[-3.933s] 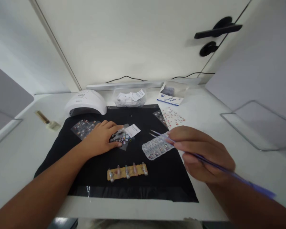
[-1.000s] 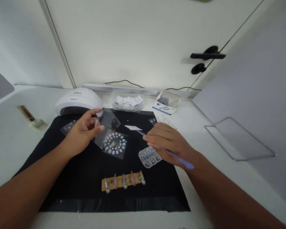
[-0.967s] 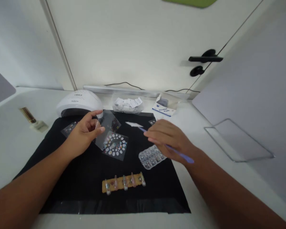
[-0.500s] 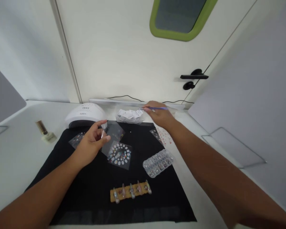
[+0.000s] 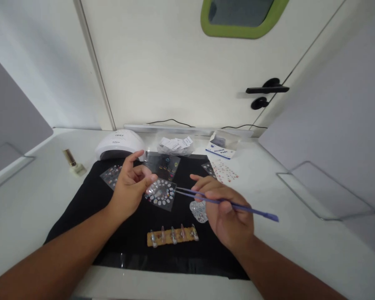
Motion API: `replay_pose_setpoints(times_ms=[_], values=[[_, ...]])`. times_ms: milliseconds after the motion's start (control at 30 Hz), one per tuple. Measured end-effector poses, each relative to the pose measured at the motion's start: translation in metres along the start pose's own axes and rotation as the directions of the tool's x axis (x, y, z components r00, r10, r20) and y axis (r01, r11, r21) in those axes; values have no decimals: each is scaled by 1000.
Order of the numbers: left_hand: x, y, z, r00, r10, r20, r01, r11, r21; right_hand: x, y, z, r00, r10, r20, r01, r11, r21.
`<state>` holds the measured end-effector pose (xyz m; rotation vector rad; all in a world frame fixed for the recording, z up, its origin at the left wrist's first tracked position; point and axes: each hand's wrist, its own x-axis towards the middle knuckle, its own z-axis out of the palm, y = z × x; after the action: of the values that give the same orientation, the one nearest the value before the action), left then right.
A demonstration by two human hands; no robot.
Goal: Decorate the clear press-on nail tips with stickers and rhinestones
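Note:
My left hand [image 5: 132,187] pinches the edge of a clear sticker sheet [image 5: 167,164] with small coloured designs, tilted above the black mat. In my right hand [image 5: 226,210] are purple tweezers [image 5: 246,208], their two tips apart and pointing left. Those tips appear over a second sticker sheet [image 5: 160,203] with white ovals, below my left fingers; contact cannot be made out. Nearer me, a tan strip [image 5: 159,238] carries several decorated false nails [image 5: 174,236]. A clear compartment case of gems [image 5: 197,210] is partly hidden behind my right hand.
A white nail lamp [image 5: 120,143] stands at the back left, with a polish bottle [image 5: 74,164] beside it. Behind the black mat [image 5: 118,250] are a bag of white packets [image 5: 175,146] and an alcohol pads box [image 5: 220,148]. A wire stand [image 5: 309,210] is at right.
My right hand has come from the back of the table toward me with the tweezers, uncovering the alcohol pads box. The sheet in my left hand is tilted differently. The view has shifted.

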<state>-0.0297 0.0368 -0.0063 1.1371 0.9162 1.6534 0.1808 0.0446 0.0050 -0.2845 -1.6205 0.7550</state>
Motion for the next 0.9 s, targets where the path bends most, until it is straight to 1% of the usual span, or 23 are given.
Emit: replay_pose_setpoints(times_ms=[133, 233, 433, 567, 700, 833, 900], values=[[-13, -5, 13, 1000, 13, 4, -13, 1000, 10, -11, -1, 10, 1000, 11, 20, -12, 999, 43], [-21, -8, 15, 1000, 12, 20, -13, 999, 45, -14, -3, 13, 1000, 22, 11, -23, 998, 66], [-30, -5, 13, 998, 8, 64, -16, 992, 128, -18, 1, 10, 999, 35, -10, -34, 997, 72], [-33, -2, 12, 991, 23, 131, -45, 984, 170, -20, 5, 7, 1000, 14, 5, -15, 997, 75], [-31, 1, 5, 976, 48, 211, -87, 980, 178, -20, 6, 6, 1000, 6, 9, -6, 996, 85], [-29, 3, 1, 955, -5, 296, -48, 984, 171, -18, 6, 5, 999, 3, 36, -7, 994, 109], [-30, 3, 1, 949, -45, 311, -12, 984, 179, -18, 7, 4, 999, -3, 44, -2, 993, 118]])
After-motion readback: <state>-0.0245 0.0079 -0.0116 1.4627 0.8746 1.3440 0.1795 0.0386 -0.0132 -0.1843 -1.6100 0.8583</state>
